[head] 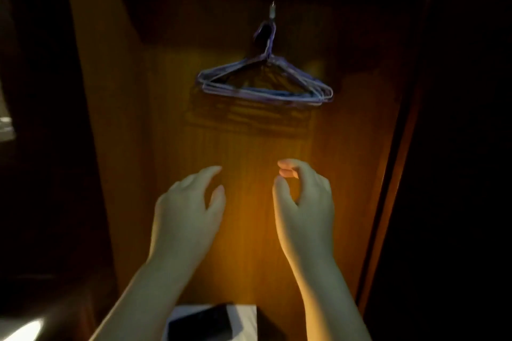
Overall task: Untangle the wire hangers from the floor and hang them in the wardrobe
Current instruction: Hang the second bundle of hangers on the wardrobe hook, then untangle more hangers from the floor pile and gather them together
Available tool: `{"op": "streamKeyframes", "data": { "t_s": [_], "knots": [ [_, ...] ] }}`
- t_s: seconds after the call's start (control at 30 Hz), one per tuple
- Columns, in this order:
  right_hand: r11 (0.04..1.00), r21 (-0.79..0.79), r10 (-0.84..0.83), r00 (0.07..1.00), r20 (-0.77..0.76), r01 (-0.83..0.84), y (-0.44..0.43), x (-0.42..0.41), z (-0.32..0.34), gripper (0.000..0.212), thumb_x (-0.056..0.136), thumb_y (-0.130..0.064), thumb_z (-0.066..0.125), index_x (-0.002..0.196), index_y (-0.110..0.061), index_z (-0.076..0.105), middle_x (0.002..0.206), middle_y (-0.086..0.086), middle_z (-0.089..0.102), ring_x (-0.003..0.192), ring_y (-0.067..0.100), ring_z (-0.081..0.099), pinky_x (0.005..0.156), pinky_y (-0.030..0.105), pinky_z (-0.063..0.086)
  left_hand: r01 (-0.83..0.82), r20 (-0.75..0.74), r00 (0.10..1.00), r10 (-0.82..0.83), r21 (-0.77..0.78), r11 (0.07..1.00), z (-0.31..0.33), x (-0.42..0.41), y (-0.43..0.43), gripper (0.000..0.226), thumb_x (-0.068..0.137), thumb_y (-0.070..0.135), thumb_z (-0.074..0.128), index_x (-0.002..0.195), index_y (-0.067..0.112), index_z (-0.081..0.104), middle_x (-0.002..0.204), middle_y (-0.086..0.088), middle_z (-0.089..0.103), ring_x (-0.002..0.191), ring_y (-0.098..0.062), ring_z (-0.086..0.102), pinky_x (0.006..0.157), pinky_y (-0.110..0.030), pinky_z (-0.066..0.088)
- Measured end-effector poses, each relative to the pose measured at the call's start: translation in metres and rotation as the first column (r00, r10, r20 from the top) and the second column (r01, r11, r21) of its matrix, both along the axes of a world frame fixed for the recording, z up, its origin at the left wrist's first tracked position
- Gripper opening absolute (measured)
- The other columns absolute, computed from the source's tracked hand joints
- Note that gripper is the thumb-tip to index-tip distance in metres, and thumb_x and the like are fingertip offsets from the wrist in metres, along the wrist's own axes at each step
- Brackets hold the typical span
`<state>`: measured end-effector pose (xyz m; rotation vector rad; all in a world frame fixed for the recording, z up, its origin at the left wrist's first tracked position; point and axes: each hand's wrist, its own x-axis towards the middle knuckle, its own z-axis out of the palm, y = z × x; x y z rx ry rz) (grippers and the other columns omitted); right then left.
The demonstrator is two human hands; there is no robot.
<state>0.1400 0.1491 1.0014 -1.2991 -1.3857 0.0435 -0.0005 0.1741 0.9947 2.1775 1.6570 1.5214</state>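
Head view: hangers [263, 95] on hook [273, 12], perhaps a dark box [202, 321] below.

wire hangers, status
Left hand open, right hand loosely curled, both empty. Bunch of purple wire hangers hanging from metal hook. Nothing in the way.

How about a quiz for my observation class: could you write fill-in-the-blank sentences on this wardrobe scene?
1. The wire hangers hang from a ____ on the wardrobe panel.
2. The left hand and the right hand both hold ____.
3. Both hands are ____ the wire hangers in the picture.
Missing words: hook; nothing; below.
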Motion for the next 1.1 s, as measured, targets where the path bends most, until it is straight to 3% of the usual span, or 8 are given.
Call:
{"op": "streamKeyframes", "data": {
  "t_s": [0.2, 0.37, 0.5, 0.63, 0.83, 0.97, 1.1],
  "knots": [
    [0.968, -0.180, -0.142, 0.974, 0.178, 0.174, -0.068, -0.010, -0.100, 0.026, 0.094, -0.024, 0.049, 0.117, -0.027, 0.058, 0.102, -0.024, 0.048, 0.105, -0.003, 0.040, 0.104, 0.030, 0.028, -0.040, 0.010, 0.999, 0.042, -0.146, 0.989, -0.112, -0.033, -0.062, 0.036, 0.092, 0.025, 0.052, 0.128, 0.019, 0.055, 0.114, -0.002, 0.065, 0.096, -0.020, 0.063, 0.087, -0.046, 0.050],
    [0.864, -0.442, -0.123, 0.952, 0.282, 0.243, -0.110, -0.004, -0.186, 0.028, 0.095, -0.025, 0.044, 0.119, -0.025, 0.057, 0.113, -0.011, 0.060, 0.115, 0.009, 0.047, 0.105, 0.034, 0.025, -0.074, -0.022, 0.997, 0.070, -0.346, 0.935, -0.195, -0.039, -0.109, 0.030, 0.090, 0.019, 0.054, 0.119, 0.016, 0.061, 0.101, -0.005, 0.070, 0.090, -0.027, 0.064, 0.081, -0.046, 0.050],
    [0.769, -0.591, -0.100, 0.960, 0.263, 0.242, -0.135, 0.006, -0.246, 0.029, 0.095, -0.026, 0.042, 0.120, -0.026, 0.057, 0.114, -0.008, 0.059, 0.115, 0.012, 0.046, 0.105, 0.035, 0.027, -0.123, -0.137, 0.988, 0.067, -0.457, 0.881, -0.253, -0.037, -0.136, 0.042, 0.086, 0.037, 0.042, 0.117, 0.019, 0.061, 0.100, -0.004, 0.070, 0.090, -0.027, 0.065, 0.078, -0.040, 0.051],
    [0.690, -0.686, -0.019, 0.954, 0.300, 0.230, -0.146, 0.023, -0.321, 0.029, 0.094, -0.022, 0.043, 0.119, -0.023, 0.057, 0.115, -0.003, 0.063, 0.111, 0.018, 0.049, 0.096, 0.035, 0.030, -0.136, -0.204, 0.978, 0.035, -0.507, 0.851, -0.320, -0.025, -0.158, 0.039, 0.091, 0.039, 0.039, 0.120, 0.021, 0.058, 0.104, -0.002, 0.068, 0.093, -0.026, 0.062, 0.080, -0.039, 0.050],
    [0.631, -0.741, 0.022, 0.950, 0.312, 0.228, -0.166, 0.055, -0.474, 0.028, 0.092, -0.019, 0.042, 0.113, -0.022, 0.060, 0.109, -0.001, 0.066, 0.105, 0.022, 0.052, 0.091, 0.036, 0.035, -0.129, -0.329, 0.942, -0.062, -0.528, 0.839, -0.478, 0.027, -0.174, 0.029, 0.094, 0.034, 0.045, 0.113, 0.019, 0.061, 0.095, -0.004, 0.070, 0.088, -0.028, 0.064, 0.071, -0.037, 0.050],
    [0.572, -0.786, 0.000, 0.959, 0.284, 0.233, -0.168, 0.087, -0.598, 0.026, 0.092, -0.021, 0.043, 0.111, -0.025, 0.059, 0.111, -0.004, 0.065, 0.107, 0.021, 0.049, 0.095, 0.037, 0.035, -0.116, -0.337, 0.936, -0.097, -0.558, 0.821, -0.599, 0.064, -0.176, 0.032, 0.092, 0.033, 0.036, 0.091, 0.016, 0.063, 0.078, -0.007, 0.066, 0.077, -0.033, 0.061, 0.062, -0.034, 0.044],
    [0.520, -0.823, -0.041, 0.969, 0.244, 0.229, -0.175, 0.113, -0.728, 0.023, 0.091, -0.022, 0.044, 0.106, -0.026, 0.060, 0.105, -0.001, 0.067, 0.105, 0.024, 0.051, 0.093, 0.035, 0.033, -0.057, -0.312, 0.937, -0.159, -0.584, 0.810, -0.713, 0.094, -0.179, 0.024, 0.093, 0.026, 0.043, 0.097, 0.014, 0.064, 0.082, -0.008, 0.068, 0.079, -0.031, 0.061, 0.060, -0.031, 0.037]
  ]
}}
